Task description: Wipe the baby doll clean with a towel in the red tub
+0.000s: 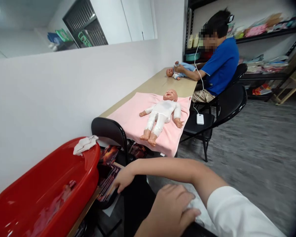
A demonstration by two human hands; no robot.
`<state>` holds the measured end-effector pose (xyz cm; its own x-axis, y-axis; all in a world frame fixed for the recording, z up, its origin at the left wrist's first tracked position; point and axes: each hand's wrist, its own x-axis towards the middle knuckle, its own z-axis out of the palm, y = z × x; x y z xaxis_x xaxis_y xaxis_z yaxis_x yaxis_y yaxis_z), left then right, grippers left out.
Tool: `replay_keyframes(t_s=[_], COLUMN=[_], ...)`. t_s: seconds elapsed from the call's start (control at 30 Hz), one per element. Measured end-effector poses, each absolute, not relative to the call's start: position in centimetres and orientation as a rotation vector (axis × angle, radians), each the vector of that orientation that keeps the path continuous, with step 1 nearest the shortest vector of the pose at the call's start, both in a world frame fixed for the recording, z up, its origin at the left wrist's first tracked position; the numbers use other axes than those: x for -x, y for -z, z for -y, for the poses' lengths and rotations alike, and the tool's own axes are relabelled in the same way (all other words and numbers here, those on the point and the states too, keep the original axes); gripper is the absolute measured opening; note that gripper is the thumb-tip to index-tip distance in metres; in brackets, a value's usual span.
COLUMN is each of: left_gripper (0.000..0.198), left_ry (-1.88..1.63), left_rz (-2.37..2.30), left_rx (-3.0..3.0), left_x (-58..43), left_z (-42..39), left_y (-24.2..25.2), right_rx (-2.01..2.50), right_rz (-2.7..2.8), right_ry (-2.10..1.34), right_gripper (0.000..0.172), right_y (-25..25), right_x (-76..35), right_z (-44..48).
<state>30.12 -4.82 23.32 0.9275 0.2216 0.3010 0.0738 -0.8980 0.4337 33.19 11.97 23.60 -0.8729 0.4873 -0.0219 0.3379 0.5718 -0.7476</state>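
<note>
My right hand (125, 177) reaches leftward across the view, its thumb apart from the fingers, over a dark printed sheet (109, 182) beside the red tub. Whether the fingertips touch the sheet is unclear. Lower down, my left hand (169, 207) has its fingers curled by some whitish material (199, 200); what lies inside the fingers is hidden. A baby doll (162, 112) in white lies face up on a pink towel (128, 115), away from both hands. The towel covers the near end of the table (151, 84).
At left stands a red tub (39, 174) with wet pink cloth inside and a white cloth (85, 144) on its rim. Black folding chairs (108, 126) flank the table; one holds a white power bank (200, 119). A person (222, 62) in blue handles another doll (169, 72).
</note>
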Motion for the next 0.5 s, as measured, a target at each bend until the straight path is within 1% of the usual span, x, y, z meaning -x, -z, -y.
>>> replay_keyframes(t_s=[0.03, 0.07, 0.1, 0.13, 0.17, 0.2, 0.27, 0.33, 0.37, 0.43, 0.5], left_gripper=[0.043, 0.042, 0.039, 0.035, 0.031, 0.027, 0.029, 0.033, 0.034, 0.033, 0.035], left_ry=[-0.581, -0.687, -0.749, -0.791, -0.797, -0.781, -0.776, -0.789, -0.797, -0.824, -0.837], left_rz=[-0.196, -0.182, -0.233, -0.282, -0.375, -0.496, -0.706, -0.893, -0.968, -1.059, -1.088], left_rx=[-2.662, -2.657, -2.637, -2.620, -2.614, -2.637, -2.697, -2.729, -2.728, -2.712, -2.727], left_x=[-29.7, -29.0, -28.0, -26.9, -25.7, -24.6, -23.1, -23.1, -23.7, -25.8, -28.5], left_z=[4.2, 3.2, 2.0, 0.6, -0.9, -2.4, -5.1, -7.2, -8.2, -9.7, -11.1], left_y=[-22.3, -21.1, -19.9, -18.8, -18.0, -17.6, -17.8, -19.3, -20.3, -22.5, -24.6], right_rx=[0.611, 0.517, 0.549, 0.596, 0.642, 0.670, 0.624, 0.598, 0.580, 0.599, 0.687], right_rz=[2.680, 2.621, 2.360, 2.074, 1.801, 1.540, 1.173, 0.831, 0.617, 0.291, 0.090], right_ry=[-1.139, -0.968, -0.755, -0.624, -0.544, -0.453, -0.277, -0.222, -0.279, -0.380, -0.439], right_gripper=[0.008, 0.010, 0.019, 0.026, 0.029, 0.028, 0.022, 0.017, 0.016, 0.019, 0.022], right_y=[-25.3, -27.0, -28.4, -29.5, -30.3, -30.6, -30.5, -29.7, -29.1, -27.9, -26.6], right_x=[-34.1, -35.6, -37.8, -40.4, -43.5, -46.9, -54.0, -61.1, -64.3, -69.9, -73.7], right_z=[-12.0, -11.8, -11.5, -11.3, -11.2, -11.3, -12.8, -15.6, -17.3, -20.6, -23.3])
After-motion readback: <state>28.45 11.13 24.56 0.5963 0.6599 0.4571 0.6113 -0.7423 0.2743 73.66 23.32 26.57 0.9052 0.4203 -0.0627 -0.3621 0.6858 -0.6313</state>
